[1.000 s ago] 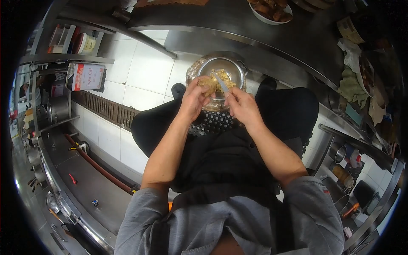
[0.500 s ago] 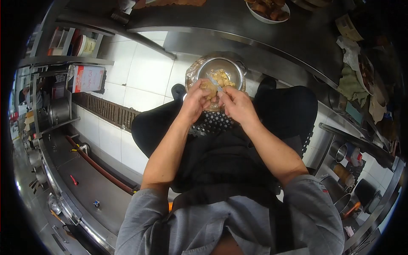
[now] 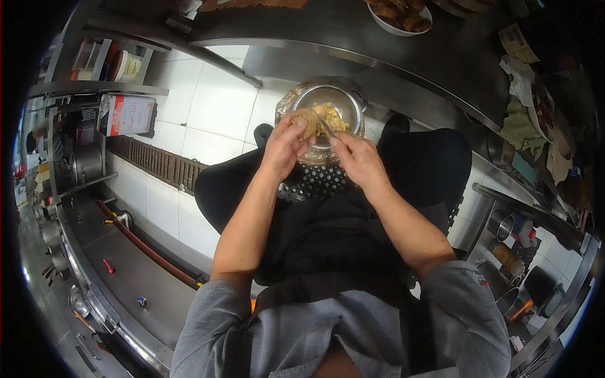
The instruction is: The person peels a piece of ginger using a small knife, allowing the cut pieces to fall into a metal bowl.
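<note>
My left hand (image 3: 283, 146) is closed around a knobbly tan piece of ginger (image 3: 305, 121), held over the left side of a metal bowl (image 3: 345, 96). In my right hand (image 3: 359, 159) is a small knife (image 3: 326, 126), its blade pointing up and left with the tip close to the ginger. Whether the blade touches it I cannot tell. Pale yellow pieces (image 3: 338, 118) lie inside the bowl. The bowl sits low between my knees, with crinkled clear plastic (image 3: 287, 101) around its left side.
A steel counter (image 3: 302, 25) runs across the top, bearing a white bowl of brown food (image 3: 403, 19). Left are a floor grate (image 3: 154, 160), a red-and-white tin (image 3: 128, 116) and a long steel surface (image 3: 126, 264). Pans and bottles (image 3: 523, 236) stand on a shelf at right.
My right hand has moved slightly right and down, drawing the knife away from my left hand. The left hand with the ginger has shifted a little left and turned, exposing more of the piece.
</note>
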The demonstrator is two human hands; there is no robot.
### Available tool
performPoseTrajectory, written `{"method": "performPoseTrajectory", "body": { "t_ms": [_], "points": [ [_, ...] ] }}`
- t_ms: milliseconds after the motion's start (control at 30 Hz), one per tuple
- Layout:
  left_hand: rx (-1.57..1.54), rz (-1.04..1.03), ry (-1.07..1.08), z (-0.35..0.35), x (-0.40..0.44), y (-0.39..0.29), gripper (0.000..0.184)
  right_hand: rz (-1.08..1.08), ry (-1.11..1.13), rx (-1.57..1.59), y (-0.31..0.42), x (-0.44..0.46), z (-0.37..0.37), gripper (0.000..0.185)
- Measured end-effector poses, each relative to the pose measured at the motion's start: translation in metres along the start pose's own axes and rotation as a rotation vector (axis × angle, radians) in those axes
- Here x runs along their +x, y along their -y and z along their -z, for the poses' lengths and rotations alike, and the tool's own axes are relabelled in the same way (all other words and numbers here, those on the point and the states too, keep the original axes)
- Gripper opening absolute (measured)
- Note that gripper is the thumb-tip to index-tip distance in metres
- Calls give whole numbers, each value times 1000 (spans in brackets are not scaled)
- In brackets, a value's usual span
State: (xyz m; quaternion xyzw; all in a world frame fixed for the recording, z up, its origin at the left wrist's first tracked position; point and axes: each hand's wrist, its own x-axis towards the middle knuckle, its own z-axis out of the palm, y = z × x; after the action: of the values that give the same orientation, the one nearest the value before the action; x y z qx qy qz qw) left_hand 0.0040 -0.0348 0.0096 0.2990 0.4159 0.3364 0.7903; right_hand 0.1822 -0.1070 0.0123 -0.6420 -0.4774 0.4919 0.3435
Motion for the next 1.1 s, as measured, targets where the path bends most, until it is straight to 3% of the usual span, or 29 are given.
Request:
{"method": "performPoseTrajectory", "body": {
  "t_ms": [67, 267, 500, 1100],
  "points": [
    [-47, -39, 16, 2, 2, 0, 40, 308, -82, -138, -3, 0, 0, 21],
    [24, -94, 15, 6, 5, 3, 42, 464, -113, -204, -4, -7, -1, 35],
    [-21, -94, 5, 3, 3, 3, 42, 457, -142, -274, -1, -10, 0, 34],
    [221, -130, -72, 5, 7, 27, 41, 450, -203, -341, -10, 10, -20, 32]
  ]
}}
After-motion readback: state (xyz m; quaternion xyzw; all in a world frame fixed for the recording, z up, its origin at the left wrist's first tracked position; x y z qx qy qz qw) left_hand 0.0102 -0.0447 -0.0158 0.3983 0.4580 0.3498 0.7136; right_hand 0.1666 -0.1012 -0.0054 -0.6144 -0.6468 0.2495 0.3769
